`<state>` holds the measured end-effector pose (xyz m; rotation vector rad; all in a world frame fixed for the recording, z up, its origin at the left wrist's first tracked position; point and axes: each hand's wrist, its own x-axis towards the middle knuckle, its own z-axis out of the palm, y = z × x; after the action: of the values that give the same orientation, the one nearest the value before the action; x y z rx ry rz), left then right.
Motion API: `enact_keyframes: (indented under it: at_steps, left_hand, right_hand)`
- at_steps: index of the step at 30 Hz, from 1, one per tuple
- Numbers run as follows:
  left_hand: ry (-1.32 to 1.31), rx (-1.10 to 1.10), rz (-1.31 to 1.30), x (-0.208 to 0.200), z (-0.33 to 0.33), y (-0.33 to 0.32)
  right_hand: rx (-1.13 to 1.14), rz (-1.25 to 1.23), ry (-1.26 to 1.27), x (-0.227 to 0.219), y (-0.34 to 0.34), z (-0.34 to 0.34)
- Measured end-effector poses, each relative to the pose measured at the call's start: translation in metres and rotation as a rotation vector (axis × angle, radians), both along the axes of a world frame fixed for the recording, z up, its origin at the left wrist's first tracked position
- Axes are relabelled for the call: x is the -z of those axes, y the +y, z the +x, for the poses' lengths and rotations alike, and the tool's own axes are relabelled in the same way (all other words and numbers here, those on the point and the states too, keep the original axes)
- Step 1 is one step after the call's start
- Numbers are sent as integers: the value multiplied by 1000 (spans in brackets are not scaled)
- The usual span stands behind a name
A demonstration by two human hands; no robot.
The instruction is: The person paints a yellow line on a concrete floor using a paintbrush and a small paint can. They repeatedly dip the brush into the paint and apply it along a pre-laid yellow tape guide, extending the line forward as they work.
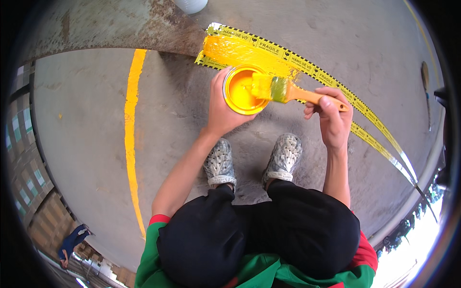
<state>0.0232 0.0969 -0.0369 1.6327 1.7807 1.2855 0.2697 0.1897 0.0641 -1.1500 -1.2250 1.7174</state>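
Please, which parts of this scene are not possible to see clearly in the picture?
- Round yellow paint can, head view: its wall is hidden by the left hand.
- Orange-handled paintbrush: handle end hidden inside the right hand.
- White cylinder: cut off by the top edge.

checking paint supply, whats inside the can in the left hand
The can, held by the left hand, holds bright yellow paint. The brush bristles cover its right edge; depth cannot be seen.

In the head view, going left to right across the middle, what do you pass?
Yellow floor line → left hand → paint can → brush → right hand → taped strip.
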Motion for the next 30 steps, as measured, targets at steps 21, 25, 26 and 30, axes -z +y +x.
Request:
enact_keyframes:
  at_steps: [21,25,26,30]
  left_hand:
    - [-186,-201,-176,-18,-8,-70]
    - [-99,-248,-217,-31,-14,-86]
    - [-95,-257,-225,-33,-15,-88]
    - [-102,-288,-253,-39,-19,-95]
  right_hand:
    - [86,563,-1106,65,29,4]
    - [5,638,-749,98,26,-89]
    - [8,668,-659,103,28,-111]
    - [37,452,-427,117,43,-153]
